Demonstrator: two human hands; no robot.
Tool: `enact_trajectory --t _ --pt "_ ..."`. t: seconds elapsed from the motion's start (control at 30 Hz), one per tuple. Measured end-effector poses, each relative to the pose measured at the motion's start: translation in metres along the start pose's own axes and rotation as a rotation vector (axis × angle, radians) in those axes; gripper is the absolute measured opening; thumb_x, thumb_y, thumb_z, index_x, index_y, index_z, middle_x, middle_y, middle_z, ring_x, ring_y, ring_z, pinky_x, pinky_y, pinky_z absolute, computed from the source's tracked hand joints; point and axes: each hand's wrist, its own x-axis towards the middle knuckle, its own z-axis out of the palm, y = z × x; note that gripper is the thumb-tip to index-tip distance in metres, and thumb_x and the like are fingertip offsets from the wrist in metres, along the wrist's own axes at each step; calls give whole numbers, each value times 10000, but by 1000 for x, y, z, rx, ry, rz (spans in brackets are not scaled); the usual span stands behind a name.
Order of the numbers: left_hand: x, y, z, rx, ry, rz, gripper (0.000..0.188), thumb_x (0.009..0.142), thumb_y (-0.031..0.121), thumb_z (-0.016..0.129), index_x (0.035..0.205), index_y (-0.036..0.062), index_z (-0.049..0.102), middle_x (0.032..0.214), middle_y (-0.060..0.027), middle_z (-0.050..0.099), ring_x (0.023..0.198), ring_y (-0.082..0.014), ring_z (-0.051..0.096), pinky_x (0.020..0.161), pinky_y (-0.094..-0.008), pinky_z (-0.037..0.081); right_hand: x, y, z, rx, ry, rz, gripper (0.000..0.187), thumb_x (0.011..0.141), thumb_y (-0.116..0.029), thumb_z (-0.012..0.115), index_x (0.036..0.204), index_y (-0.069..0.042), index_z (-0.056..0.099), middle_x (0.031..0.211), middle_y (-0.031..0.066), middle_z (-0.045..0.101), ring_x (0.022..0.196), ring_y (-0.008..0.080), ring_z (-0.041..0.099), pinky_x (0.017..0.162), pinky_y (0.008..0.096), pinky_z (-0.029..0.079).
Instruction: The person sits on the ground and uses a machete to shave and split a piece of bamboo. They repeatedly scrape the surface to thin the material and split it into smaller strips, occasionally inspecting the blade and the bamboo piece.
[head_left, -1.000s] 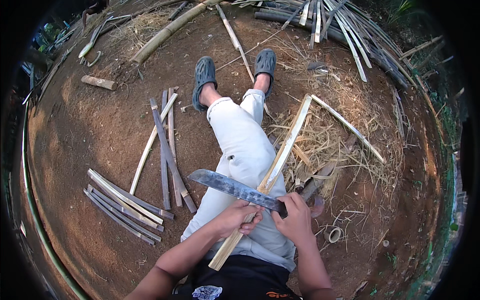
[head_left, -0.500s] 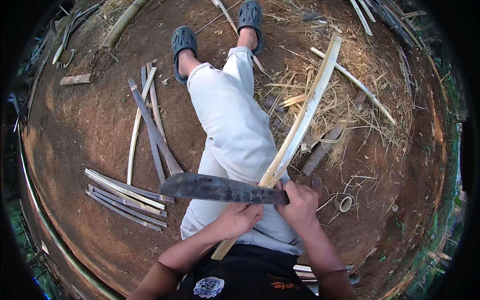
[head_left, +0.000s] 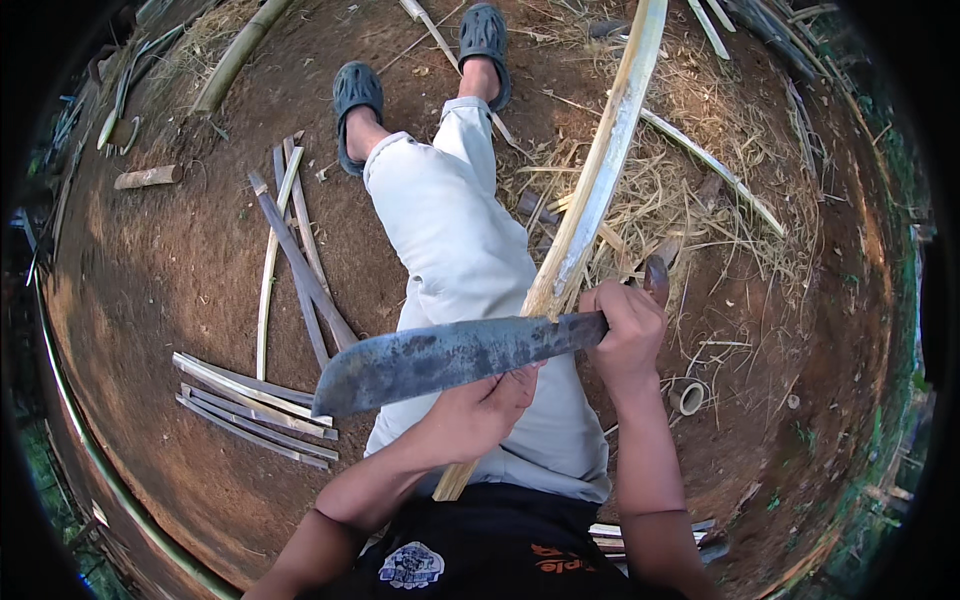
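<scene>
A machete (head_left: 440, 362) with a dark, blotchy broad blade lies crosswise over my lap, its tip to the left. My right hand (head_left: 628, 325) is closed round its handle, whose end sticks up past the fist. Under the blade runs a long split bamboo strip (head_left: 600, 170), slanting from my waist up to the far right, pale on its inner face. My left hand (head_left: 485, 412) grips the strip just below the blade; the blade hides part of its fingers. Where the blade crosses the strip, I cannot tell if they touch.
Several split bamboo strips (head_left: 255, 405) lie in a bundle at the left, with more strips (head_left: 300, 260) beyond. Curled shavings (head_left: 690, 190) cover the ground at the right, near a short bamboo ring (head_left: 688, 397). A thick bamboo pole (head_left: 240, 55) lies at the far left.
My right hand has moved up and right with the machete, tilting the blade so its broad side shows more. The strip's far end has shifted farther away. My left hand keeps its hold.
</scene>
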Motion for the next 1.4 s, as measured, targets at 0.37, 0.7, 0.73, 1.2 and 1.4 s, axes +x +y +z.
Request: enact_trajectory --t 0.37,0.7,0.73,1.2,1.4 --pt "47 61 -2 721 659 377 426 1011 262 460 1269 -74 410 860 -310 643 728 -468 650 670 -528 508 23 -34 -17 939 -201 745 291 985 -265 624 1000 17 694 572 -82 467 479 7 390 432 232 288" --pt "43 70 17 978 846 888 742 790 176 680 1363 -157 346 857 -214 616 655 -303 647 538 -374 516 94 -42 -52 1467 -84 544 748 958 -580 538 1295 88 539 528 -77 312 411 28 325 391 232 284" --pt "41 71 18 976 838 894 743 786 176 682 1361 -157 350 855 -207 614 647 -295 639 536 -372 514 95 -35 -54 1537 -78 528 765 947 -594 546 1294 87 535 525 -76 305 403 30 320 389 235 287" --pt "11 83 -17 -110 243 750 793 989 540 297 1437 -114 310 1364 -309 472 1296 -384 442 1070 -461 345 114 -56 -58 1595 152 738 370 975 -246 628 1189 53 591 543 -109 262 408 9 265 419 203 289" --pt "-11 111 -30 -1050 -268 495 915 994 617 205 1484 -154 150 1530 -402 145 1456 -521 105 1213 -537 135 111 -59 -66 1535 259 782 402 1006 -258 578 1269 42 540 545 -121 237 403 -15 237 402 188 246"
